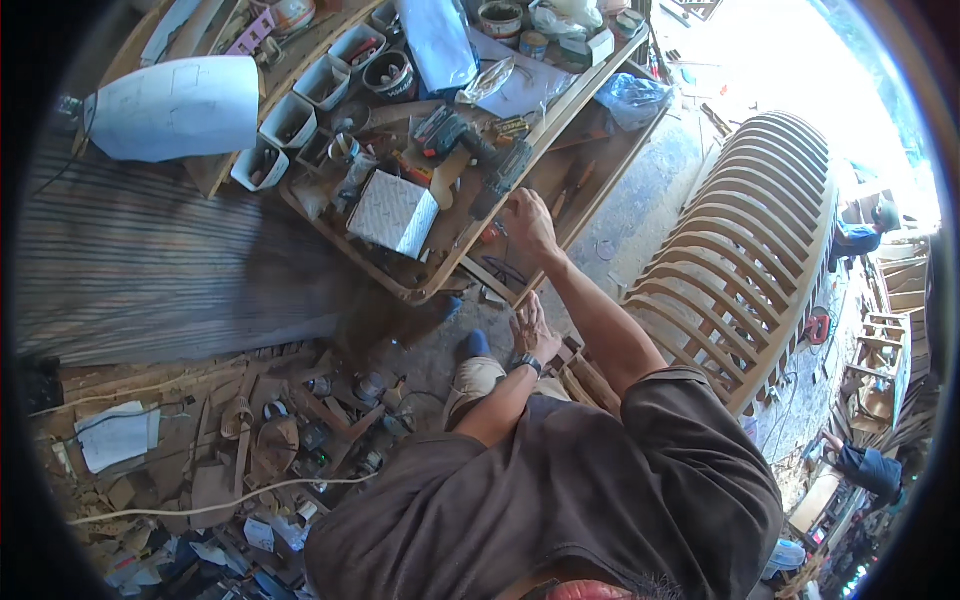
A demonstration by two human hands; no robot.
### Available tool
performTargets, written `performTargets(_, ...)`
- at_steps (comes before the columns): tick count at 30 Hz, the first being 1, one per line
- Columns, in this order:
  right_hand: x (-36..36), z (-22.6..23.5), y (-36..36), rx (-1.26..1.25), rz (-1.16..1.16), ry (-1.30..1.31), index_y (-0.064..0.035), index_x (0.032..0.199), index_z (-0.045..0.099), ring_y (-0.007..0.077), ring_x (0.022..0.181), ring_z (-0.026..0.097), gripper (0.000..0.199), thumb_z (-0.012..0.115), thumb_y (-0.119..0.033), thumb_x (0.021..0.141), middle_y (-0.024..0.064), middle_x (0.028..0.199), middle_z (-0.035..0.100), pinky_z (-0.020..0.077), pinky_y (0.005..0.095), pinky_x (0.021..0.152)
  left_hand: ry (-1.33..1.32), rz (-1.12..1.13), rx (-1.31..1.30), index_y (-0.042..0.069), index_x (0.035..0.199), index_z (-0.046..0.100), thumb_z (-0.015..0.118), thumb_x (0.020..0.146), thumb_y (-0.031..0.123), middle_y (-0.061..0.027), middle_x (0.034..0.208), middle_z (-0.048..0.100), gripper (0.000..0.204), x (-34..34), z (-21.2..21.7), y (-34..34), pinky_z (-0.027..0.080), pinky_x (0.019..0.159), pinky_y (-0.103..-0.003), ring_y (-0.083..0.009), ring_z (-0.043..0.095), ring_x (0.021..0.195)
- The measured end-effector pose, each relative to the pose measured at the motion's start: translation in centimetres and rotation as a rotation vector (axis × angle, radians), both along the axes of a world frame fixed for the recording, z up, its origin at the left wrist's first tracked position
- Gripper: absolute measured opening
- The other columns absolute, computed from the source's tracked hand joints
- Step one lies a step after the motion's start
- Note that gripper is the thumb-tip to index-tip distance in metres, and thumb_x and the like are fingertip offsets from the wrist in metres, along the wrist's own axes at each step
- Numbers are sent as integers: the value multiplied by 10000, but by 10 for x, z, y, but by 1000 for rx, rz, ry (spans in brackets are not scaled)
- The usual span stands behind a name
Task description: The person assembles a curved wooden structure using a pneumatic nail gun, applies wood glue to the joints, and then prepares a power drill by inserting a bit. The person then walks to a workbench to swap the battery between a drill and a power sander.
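Observation:
My right hand [527, 222] reaches out to the front rim of a cluttered wooden workbench [440, 285]. Its fingers are curled right beside a dark green cordless drill [503, 172] lying on the bench; whether they grip anything is not visible. My left hand [531, 328], with a dark wristwatch on the wrist, hangs lower with its fingers spread and nothing in it, above my knee and a blue shoe [475, 343]. A second drill-like tool [452, 135] lies further back on the bench.
The bench holds white plastic bins [288, 120], tins [390, 75], a patterned pad [393, 210] and plastic bags. A ribbed wooden boat frame [740, 230] stands at right, a planked surface [150, 260] at left. Scraps and cables litter the floor [270, 440]. Two other people [868, 468] work far right.

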State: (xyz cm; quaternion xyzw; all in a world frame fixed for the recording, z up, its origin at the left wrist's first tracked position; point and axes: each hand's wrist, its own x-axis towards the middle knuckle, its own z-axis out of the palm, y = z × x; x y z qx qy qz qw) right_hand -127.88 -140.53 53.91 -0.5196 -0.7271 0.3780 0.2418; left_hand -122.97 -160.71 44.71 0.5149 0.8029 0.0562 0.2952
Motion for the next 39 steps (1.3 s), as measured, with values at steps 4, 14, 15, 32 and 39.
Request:
performTargets(4, -26, 14, 33, 280, 64, -18, -12, 1213, 578, 367, 1189, 511, 446, 650, -207, 818, 194, 1209, 570, 393, 446, 1030, -10, 41, 34, 24, 1551, 16, 699, 777, 334, -72, 1638, 72, 1078, -4, -17, 8, 194, 1179, -535, -406, 254, 1429)
performTargets(14, -99, 7, 106, 156, 195, -547, 48, 1277, 466, 361, 1177, 555, 545, 573, -164, 787, 243, 1146, 628, 303, 498, 1052, -467, 113, 77, -139, 1484, 74, 634, 812, 462, -378, 1539, 114, 1062, -32, -30, 84, 197, 1187, -444, -459, 218, 1434)
performTargets(15, -103, 4, 102, 206, 190, -485, 35, 1238, 494, 356, 1163, 563, 493, 573, -148, 787, 235, 1130, 635, 323, 476, 1040, -496, 157, 59, -143, 1482, 77, 637, 809, 463, -379, 1536, 124, 1065, -48, -31, 86, 199, 1187, -438, -455, 215, 1437)
performTargets(32, -44, 83, 157, 108, 170, -71, 8, 1108, 572, 369, 969, 649, 487, 670, -339, 782, 212, 936, 684, 415, 460, 927, -564, 375, 38, -234, 1401, 193, 616, 825, 377, -430, 1438, 308, 940, -90, -24, 140, 279, 1141, -370, -437, 323, 1397)
performTargets(39, 95, 60, 231, -156, -125, 412, 14, 1112, 606, 160, 766, 600, 384, 658, -225, 816, 61, 839, 639, 503, 342, 717, -638, 555, 22, -207, 1246, 376, 636, 830, 319, -408, 1264, 469, 720, -86, -41, 153, 341, 1047, -432, -439, 459, 1250)
